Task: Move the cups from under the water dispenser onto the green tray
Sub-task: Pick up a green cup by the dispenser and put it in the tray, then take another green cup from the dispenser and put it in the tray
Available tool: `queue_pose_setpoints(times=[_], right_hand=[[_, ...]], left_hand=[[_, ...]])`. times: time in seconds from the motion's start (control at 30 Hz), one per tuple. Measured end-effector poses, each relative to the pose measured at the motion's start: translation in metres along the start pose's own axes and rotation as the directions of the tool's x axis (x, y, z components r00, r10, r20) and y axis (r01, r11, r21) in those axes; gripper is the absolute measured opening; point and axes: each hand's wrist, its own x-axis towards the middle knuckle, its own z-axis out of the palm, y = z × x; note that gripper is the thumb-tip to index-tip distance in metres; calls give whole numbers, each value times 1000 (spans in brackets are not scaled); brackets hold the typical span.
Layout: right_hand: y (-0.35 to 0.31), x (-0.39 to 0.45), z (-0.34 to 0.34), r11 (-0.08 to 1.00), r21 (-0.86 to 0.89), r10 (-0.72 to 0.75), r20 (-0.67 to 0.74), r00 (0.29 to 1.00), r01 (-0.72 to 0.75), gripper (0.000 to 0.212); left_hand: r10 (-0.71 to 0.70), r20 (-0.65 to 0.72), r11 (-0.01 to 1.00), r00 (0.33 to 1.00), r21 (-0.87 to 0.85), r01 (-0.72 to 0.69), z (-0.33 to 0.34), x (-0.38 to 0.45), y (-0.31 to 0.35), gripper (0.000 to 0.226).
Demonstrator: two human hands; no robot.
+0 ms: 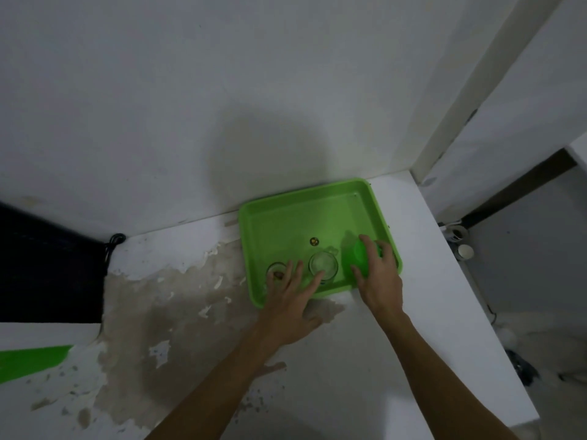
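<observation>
Head view, read left to right: a dark cloth-like mass (47,265) at the far left, beside a white counter (397,328) whose coating is peeled and stained over its left part; a strip of bright green (31,360) at the left edge, too cropped to identify; a shallow rectangular green plastic tray (301,217) set against the white wall (222,90) near the counter's corner. Along the tray's near edge stand three vessels: a small clear glass cup (275,270) at the left, a larger clear glass cup (323,264) in the middle, and a green plastic cup (360,260) at the right; a small round dark mark (314,241) lies on the tray floor behind them. The left hand (290,300) is spread flat, fingers apart, its tips lying over the small glass and touching the rim of the middle one, closed on neither; the right hand (379,274) is curved around the green cup, fingers on its far side and thumb on the near, though whether it squeezes or merely rests cannot be told. No dispenser shows, and all visible cups appear already on the tray, so the task looks near its end. Likely hazards: the splayed left fingers could tip or knock the closely set glasses together on withdrawal; the cups crowd the near rim, so a careless pull toward the body might drag one over the edge.
</observation>
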Motion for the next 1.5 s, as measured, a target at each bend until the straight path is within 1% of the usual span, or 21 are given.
queue_pose_setpoints(times=[0.07, 0.2, 0.27, 0.3, 0.33, 0.4, 0.43, 0.47, 0.5, 0.57, 0.67, 0.8, 0.93, 1.07, 1.13, 1.27, 1.37, 1.43, 1.5], right_hand=[[-2, 2, 0, 999, -34, -14, 0, 1000, 14, 73], [-5, 1, -1, 999, -46, -11, 11, 1000, 11, 73], [-2, 3, -7, 999, -42, -17, 43, 999, 19, 76], [-3, 2, -6, 999, -44, -23, 43, 999, 25, 79], [-12, -12, -14, 996, -70, -56, 18, 998, 57, 81], [-10, -8, -21, 994, -85, -71, -22, 997, 69, 82], [-11, -8, -21, 993, -95, -81, -51, 995, 75, 80], [-26, -25, -25, 987, -110, -131, -79, 988, 122, 76], [-31, -31, -24, 983, -106, -159, -99, 982, 148, 70], [-38, -33, -25, 983, -42, -181, -111, 977, 177, 56], [-50, -45, -20, 979, 83, -182, -40, 982, 185, 40], [-91, -80, -1, 953, 160, -268, 59, 962, 256, 29], [-139, -120, 37, 925, 226, -351, 198, 915, 306, 20], [-184, -154, 79, 910, 259, -394, 286, 874, 325, 18], [-209, -170, 102, 899, 282, -420, 340, 842, 335, 17], [-262, -196, 146, 872, 309, -484, 430, 762, 379, 13], [-302, -215, 176, 850, 324, -526, 471, 708, 416, 18], [-328, -226, 197, 822, 334, -569, 487, 663, 461, 24], [-349, -233, 212, 783, 342, -620, 487, 615, 520, 31]], left_hand=[[-5, 7, 1000, 1000, -4, 5, 1, 1, 1, 94], [-8, 12, 1000, 1000, -21, 9, 2, 0, 0, 96], [-5, -5, 999, 1000, -33, 4, 0, 2, 3, 94], [-10, -17, 997, 1000, -79, 9, -2, 0, 3, 92], [-10, -68, 988, 998, -157, -1, -8, -14, 5, 87], [-12, -124, 960, 992, -278, -23, -18, -13, 7, 75], [-27, -168, 939, 985, -343, -33, -20, -11, 3, 68], [-44, -247, 906, 968, -418, -66, -23, -29, -5, 60], [-53, -285, 883, 957, -461, -88, -26, -35, -11, 52], [-66, -302, 840, 951, -531, -111, -25, -33, -19, 40], [-100, -288, 792, 952, -602, -99, -25, -45, -28, 33], [-187, -324, 747, 927, -660, -80, -8, -96, -59, 25], [-309, -340, 680, 888, -732, -43, 14, -162, -99, 20], [-419, -263, 590, 869, -807, 41, 35, -223, -142, 23], [-472, -247, 552, 846, -831, 65, 45, -252, -168, 25], [-578, -255, 501, 775, -861, 90, 60, -307, -220, 31], [-632, -267, 479, 728, -873, 96, 70, -345, -258, 31], [-679, -247, 442, 691, -889, 116, 76, -369, -282, 29], [-705, -227, 408, 672, -905, 122, 80, -385, -298, 26]])
